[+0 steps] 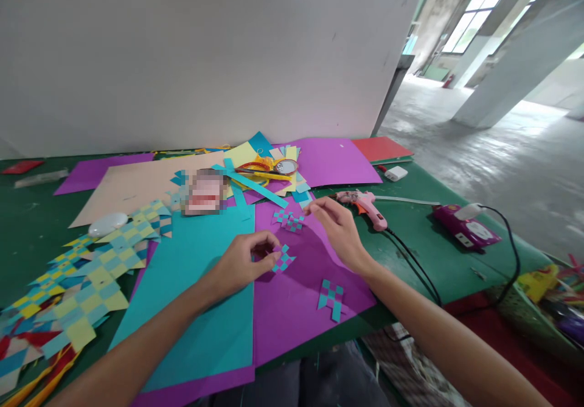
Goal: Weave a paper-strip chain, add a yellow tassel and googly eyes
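My left hand (pixel 246 261) pinches a small woven teal-and-purple paper piece (pixel 285 259) by its left edge, over the purple sheet (pixel 292 309). Up and to the right, my right hand (pixel 335 227) has its thumb and index finger pressed together beside another woven piece (pixel 289 221); what they hold, if anything, is too small to make out. A third woven piece (pixel 331 298) lies on the purple sheet nearer the front edge. The teal sheet (pixel 196 297) lies under my left wrist.
A pink glue gun (pixel 367 207) lies right of my right hand, its cable running toward a purple power box (pixel 465 227). Woven paper strips (pixel 100 267) and a white mouse-like object (pixel 108 224) are at left. Scissors and paper scraps are behind; a basket (pixel 538 322) stands far right.
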A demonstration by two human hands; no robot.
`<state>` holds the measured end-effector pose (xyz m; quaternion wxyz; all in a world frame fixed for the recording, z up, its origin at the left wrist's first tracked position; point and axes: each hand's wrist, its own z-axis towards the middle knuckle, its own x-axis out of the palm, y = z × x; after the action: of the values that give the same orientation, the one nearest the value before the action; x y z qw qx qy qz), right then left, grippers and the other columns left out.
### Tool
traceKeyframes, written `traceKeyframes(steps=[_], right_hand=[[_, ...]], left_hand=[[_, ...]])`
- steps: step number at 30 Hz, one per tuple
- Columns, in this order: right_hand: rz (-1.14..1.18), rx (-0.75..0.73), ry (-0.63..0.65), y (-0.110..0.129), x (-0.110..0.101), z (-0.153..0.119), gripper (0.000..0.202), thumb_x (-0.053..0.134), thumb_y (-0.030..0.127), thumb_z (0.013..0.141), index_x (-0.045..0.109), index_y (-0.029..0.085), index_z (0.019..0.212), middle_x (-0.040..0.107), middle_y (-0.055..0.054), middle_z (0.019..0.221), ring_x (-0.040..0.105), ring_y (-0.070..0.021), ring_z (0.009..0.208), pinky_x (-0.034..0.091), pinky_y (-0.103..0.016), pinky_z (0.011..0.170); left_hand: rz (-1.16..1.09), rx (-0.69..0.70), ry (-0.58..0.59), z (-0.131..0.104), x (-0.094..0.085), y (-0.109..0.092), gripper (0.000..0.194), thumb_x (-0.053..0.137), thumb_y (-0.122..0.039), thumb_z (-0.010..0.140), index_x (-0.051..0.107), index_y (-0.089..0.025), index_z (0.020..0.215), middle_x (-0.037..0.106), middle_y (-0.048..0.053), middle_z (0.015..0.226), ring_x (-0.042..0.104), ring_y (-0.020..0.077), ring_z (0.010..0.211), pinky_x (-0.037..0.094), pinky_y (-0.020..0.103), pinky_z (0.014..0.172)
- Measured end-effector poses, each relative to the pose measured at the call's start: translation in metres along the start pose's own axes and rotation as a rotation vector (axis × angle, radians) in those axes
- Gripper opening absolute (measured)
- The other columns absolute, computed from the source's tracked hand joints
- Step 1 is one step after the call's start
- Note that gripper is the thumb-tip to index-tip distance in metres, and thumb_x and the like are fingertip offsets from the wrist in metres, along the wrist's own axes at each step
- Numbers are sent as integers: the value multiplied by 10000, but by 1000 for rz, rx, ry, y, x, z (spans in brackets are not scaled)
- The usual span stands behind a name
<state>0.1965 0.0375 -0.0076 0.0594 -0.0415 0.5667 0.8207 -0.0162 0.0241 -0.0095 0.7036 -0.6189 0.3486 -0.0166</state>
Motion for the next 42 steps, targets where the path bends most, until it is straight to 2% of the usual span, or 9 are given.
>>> traceKeyframes(steps=[3,8,12,17,27,31,34,36,42], right_hand=[[-26,-44,58,3,-4,0,176,464,220,894,637,199,872,657,-24,856,602,-155,858,455,-307,827],[-83,-52,475,3,0,-4,317,574,263,855,607,214,1167,679,-52,1014,613,-176,966,450,-351,901],[-176,-107,551,-3,8,-7,189,681,308,785,694,186,929,696,-61,914,620,-183,876,474,-332,817],[-159,-82,464,1,5,-5,139,630,276,821,656,200,708,669,-15,756,596,-158,777,457,-312,765],[8,1,-218,-11,-17,11,319,439,403,925,457,220,664,509,11,657,509,-140,670,425,-296,705],[62,5,-249,-15,-20,13,398,404,439,937,386,227,601,410,30,558,471,-135,572,414,-301,628],[-46,16,-242,-13,-19,13,139,561,349,852,536,212,843,539,12,702,525,-138,668,429,-296,671],[-104,16,-214,-11,-18,12,241,617,301,801,549,207,1012,595,-8,815,561,-149,757,443,-301,719],[-292,-101,-95,-8,-15,9,189,480,275,906,651,197,898,671,-50,870,597,-183,853,437,-330,810]], left_hand=[[-16,-14,-8,-1,0,-1,121,566,-282,829,560,-173,778,610,-9,713,577,127,656,464,233,618],[-35,-7,-26,0,-1,-2,101,566,-263,825,551,-174,778,595,-26,668,567,117,622,454,222,596],[-31,12,-32,1,-2,-1,128,558,-285,844,553,-174,780,586,-29,668,567,116,635,453,219,601],[-1,10,-49,1,-3,-1,148,557,-306,839,550,-173,775,577,-24,667,550,117,621,459,229,593],[-14,15,-83,1,-3,-2,151,551,-302,837,533,-174,760,562,-26,669,560,115,630,459,227,600],[-18,52,-131,2,-3,-2,112,540,-267,843,531,-175,780,568,-23,690,559,113,628,469,227,596],[61,162,-173,2,-4,-1,15,547,-181,826,550,-178,812,645,21,834,624,147,763,505,270,701],[175,306,-191,2,-4,-1,56,561,-129,814,569,-184,813,671,49,933,631,177,906,499,316,818],[391,602,-178,-2,-3,1,110,550,-104,857,606,-197,841,670,81,1015,596,209,1053,483,379,928]])
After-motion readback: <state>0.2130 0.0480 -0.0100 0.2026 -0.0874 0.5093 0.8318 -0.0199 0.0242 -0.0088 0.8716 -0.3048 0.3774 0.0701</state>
